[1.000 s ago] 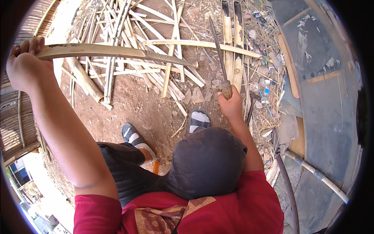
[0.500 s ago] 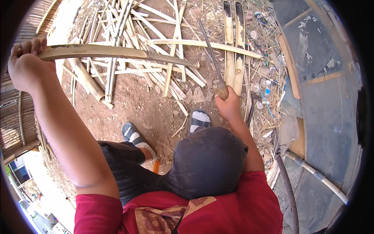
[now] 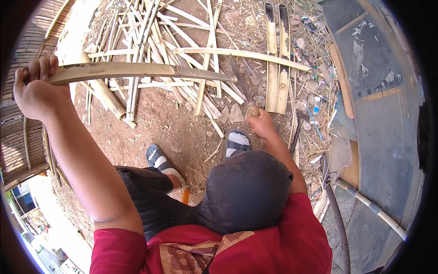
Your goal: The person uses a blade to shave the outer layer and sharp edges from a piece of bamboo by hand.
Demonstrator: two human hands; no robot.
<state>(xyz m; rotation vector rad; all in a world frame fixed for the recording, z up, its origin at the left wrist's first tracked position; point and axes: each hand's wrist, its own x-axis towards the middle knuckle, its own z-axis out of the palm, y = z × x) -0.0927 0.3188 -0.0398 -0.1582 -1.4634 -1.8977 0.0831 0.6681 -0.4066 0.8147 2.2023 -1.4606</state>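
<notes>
My left hand point(image 3: 39, 86) is raised at the far left, its fingers wrapped round one end of a long split bamboo strip point(image 3: 114, 70). The strip stretches rightward, almost level, and its narrower, darker part ends near the middle of the view. In my right hand point(image 3: 262, 125) is the wooden handle of a long-bladed knife point(image 3: 239, 78), closed in my fist. Its dark blade points up and slightly left, just beside the strip's far end; whether they touch I cannot tell. Beyond the blade, another pale bamboo strip point(image 3: 255, 55) lies across the ground pieces.
A heap of split bamboo point(image 3: 157, 50) covers the ground ahead. Two wide bamboo halves point(image 3: 276, 82) lie to its right, next to litter and straw. Grey sheets point(image 3: 381, 137) line the right side, a slatted bamboo panel point(image 3: 18, 132) the left. My sandalled feet point(image 3: 238, 140) rest on bare soil.
My right hand has come slightly left and down. The knife's blade has tilted, its tip now lower and nearer the strip's end. My left hand keeps hold of the strip, with little movement.
</notes>
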